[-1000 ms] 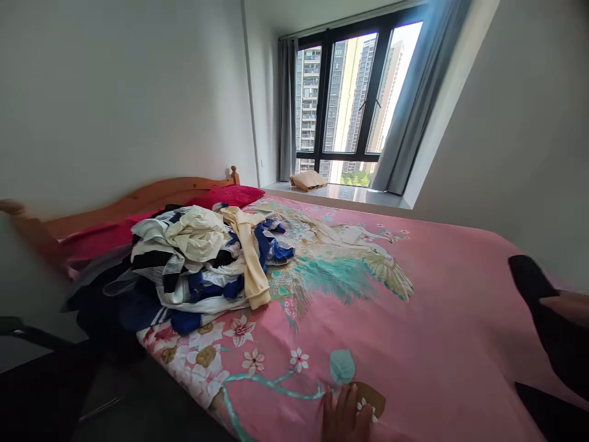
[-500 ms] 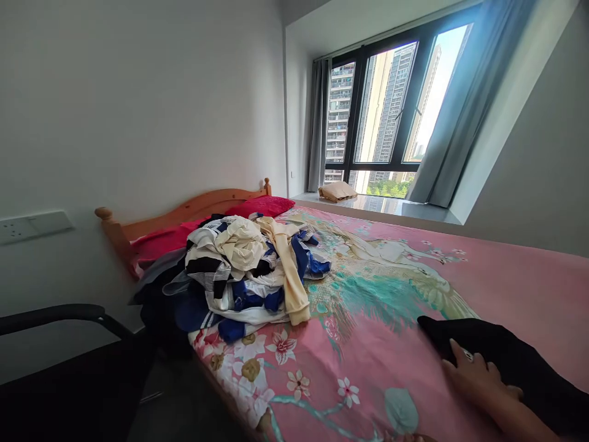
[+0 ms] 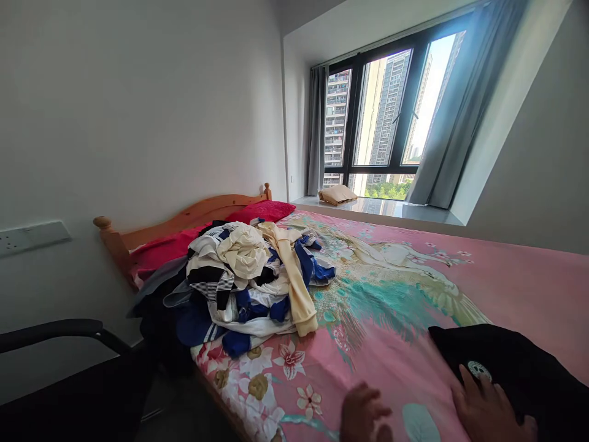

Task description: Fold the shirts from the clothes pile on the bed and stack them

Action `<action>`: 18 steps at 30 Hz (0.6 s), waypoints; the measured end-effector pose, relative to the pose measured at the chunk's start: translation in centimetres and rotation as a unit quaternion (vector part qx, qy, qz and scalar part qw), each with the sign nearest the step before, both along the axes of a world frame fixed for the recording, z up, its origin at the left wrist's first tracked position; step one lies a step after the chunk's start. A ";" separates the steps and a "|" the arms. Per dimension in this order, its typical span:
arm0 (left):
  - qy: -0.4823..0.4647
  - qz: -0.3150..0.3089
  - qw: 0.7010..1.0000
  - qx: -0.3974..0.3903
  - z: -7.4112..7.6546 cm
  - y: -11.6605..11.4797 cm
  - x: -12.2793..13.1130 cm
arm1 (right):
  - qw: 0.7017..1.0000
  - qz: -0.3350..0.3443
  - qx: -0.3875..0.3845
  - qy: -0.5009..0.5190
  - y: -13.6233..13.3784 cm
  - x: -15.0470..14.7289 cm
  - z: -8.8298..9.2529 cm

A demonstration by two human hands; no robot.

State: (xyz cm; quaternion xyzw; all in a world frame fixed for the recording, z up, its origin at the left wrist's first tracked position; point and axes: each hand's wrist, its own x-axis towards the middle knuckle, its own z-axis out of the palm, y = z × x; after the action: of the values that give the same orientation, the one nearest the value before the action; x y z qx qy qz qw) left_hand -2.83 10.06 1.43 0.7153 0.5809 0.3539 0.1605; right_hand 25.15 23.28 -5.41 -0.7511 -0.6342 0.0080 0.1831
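Note:
A black garment [image 3: 515, 356] with a small round white-and-green emblem lies spread on the bed at the lower right. On its near-left edge rests my right hand [image 3: 490, 402], fingers spread over the cloth just below the emblem. To the left of it, at the bottom of the view, my left hand [image 3: 363, 414] hovers over the pink sheet, its fingers loosely bent and apart, holding nothing. A heap of clothes [image 3: 248, 276] in white, cream, blue and black sits on the bed's left side, away from both hands. One cream sleeve [image 3: 299, 294] hangs off the heap.
The bed is covered by a pink floral sheet [image 3: 543, 288]. Red pillows [image 3: 262, 212] lie by the wooden headboard [image 3: 202, 210]. A black chair [image 3: 69, 393] stands at the lower left. A beige folded item [image 3: 338, 194] rests on the windowsill [image 3: 396, 210].
My left hand has come up into view over the sheet. My right hand has shifted slightly right and down on the black garment, and the emblem now shows more fully.

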 end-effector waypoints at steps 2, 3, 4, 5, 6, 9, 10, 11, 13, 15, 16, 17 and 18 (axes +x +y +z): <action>0.149 0.101 0.982 0.061 3.1 3.1 -6.9 | 1.000 0.001 0.004 -0.004 0.0 0.0 -0.4; 0.223 0.156 0.960 0.073 4.9 4.7 -10.7 | 1.000 0.001 0.005 -0.005 0.0 0.0 -0.5; 0.242 0.178 0.951 0.075 6.7 6.2 -14.4 | 1.000 0.005 0.008 -0.007 0.0 -0.1 -0.7; 0.253 0.187 0.946 0.075 8.4 7.6 -18.0 | 1.000 0.010 0.013 -0.011 -0.1 -0.1 -0.8; 0.264 0.197 0.942 0.071 9.9 8.8 -21.3 | 1.000 0.014 0.019 -0.016 -0.1 -0.2 -0.8; 0.281 0.230 0.931 0.043 12.8 10.8 -28.6 | 0.999 0.019 0.031 -0.027 -0.2 -0.3 -0.7; 0.280 0.241 0.929 0.031 13.3 11.2 -29.9 | 0.999 0.021 0.031 -0.029 -0.2 -0.2 -0.7; 0.276 0.251 0.928 0.021 13.6 11.4 -30.7 | 0.999 0.024 0.028 -0.029 -0.2 -0.2 -0.6; 0.260 0.262 0.929 0.005 14.0 11.4 -30.6 | 0.999 0.029 0.018 -0.029 -0.2 0.0 -0.5; 0.237 0.250 0.939 -0.006 14.0 10.5 -28.3 | 0.999 0.028 0.008 -0.031 -0.1 0.1 -0.5; 0.225 0.233 0.946 -0.011 13.7 9.6 -26.4 | 0.999 0.025 0.004 -0.034 -0.1 0.1 -0.5; 0.212 0.208 0.955 -0.016 13.2 8.4 -24.3 | 0.999 0.019 0.003 -0.037 0.0 0.1 -0.6; 0.191 0.178 0.965 -0.022 12.5 6.9 -22.0 | 0.999 0.013 0.003 -0.041 0.0 0.0 -0.6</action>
State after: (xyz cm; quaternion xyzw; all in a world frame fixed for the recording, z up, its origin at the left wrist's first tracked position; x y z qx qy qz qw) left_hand -24.78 16.92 13.91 0.6510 0.7263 0.2206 -0.0029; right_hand 25.20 23.32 -6.02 -0.7422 -0.6506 -0.0225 0.1591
